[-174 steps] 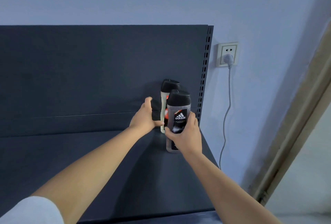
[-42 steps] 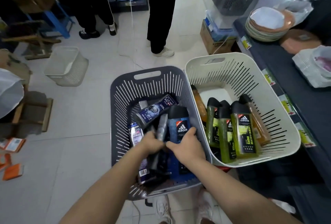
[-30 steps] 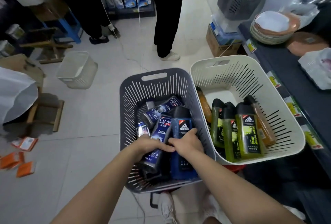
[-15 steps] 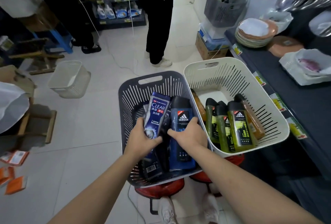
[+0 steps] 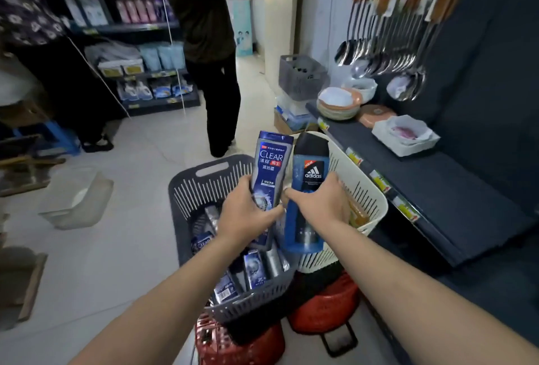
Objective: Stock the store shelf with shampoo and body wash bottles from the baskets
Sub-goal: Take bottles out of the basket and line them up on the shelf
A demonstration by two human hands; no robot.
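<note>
My left hand point(image 5: 246, 214) grips a blue and silver Clear shampoo bottle point(image 5: 271, 166) around its lower half and holds it upright above the grey basket point(image 5: 204, 178). My right hand point(image 5: 319, 205) grips a blue Adidas body wash bottle point(image 5: 310, 166) with a black cap, upright, right beside the first. Several more Clear bottles point(image 5: 253, 270) lie in the grey basket. The white basket point(image 5: 358, 186) stands to its right, its contents mostly hidden behind my right hand.
Both baskets rest on red stools point(image 5: 323, 306). A dark blue shelf point(image 5: 455, 198) with plates and a white tray runs along the right, ladles hanging above. A person point(image 5: 210, 44) stands ahead. An empty clear basket point(image 5: 78, 198) sits on the floor at left.
Both hands have lifted their bottles up out of the grey basket, and my view has tilted upward toward the room.
</note>
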